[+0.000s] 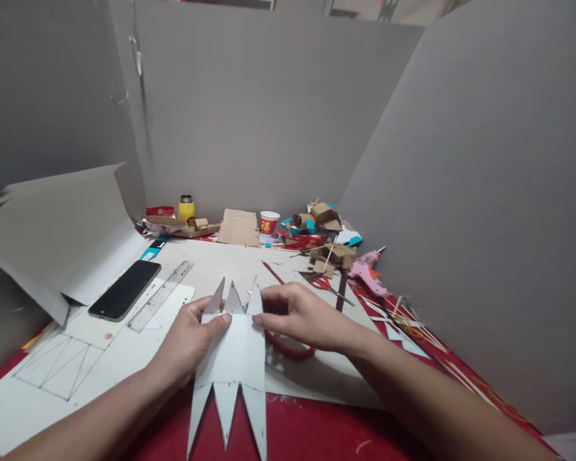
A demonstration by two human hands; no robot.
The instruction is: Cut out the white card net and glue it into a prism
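A white paper cutout with pointed triangular flaps at both ends is held up over the table's front edge. My left hand pinches its upper left side, thumb on the face. At the upper right corner my right hand grips the same cutout, thumb in front and fingers behind. The far points stand bent up, while the near points hang toward me over the red cloth. Beyond my right hand lies a red-handled tool, partly hidden by the hand and cutout.
A phone, a clear ruler and a folded white sheet lie left, near paper with drawn triangles. At the back stand a yellow bottle and red paper cup. Scissors, a pink glue gun and sticks lie right.
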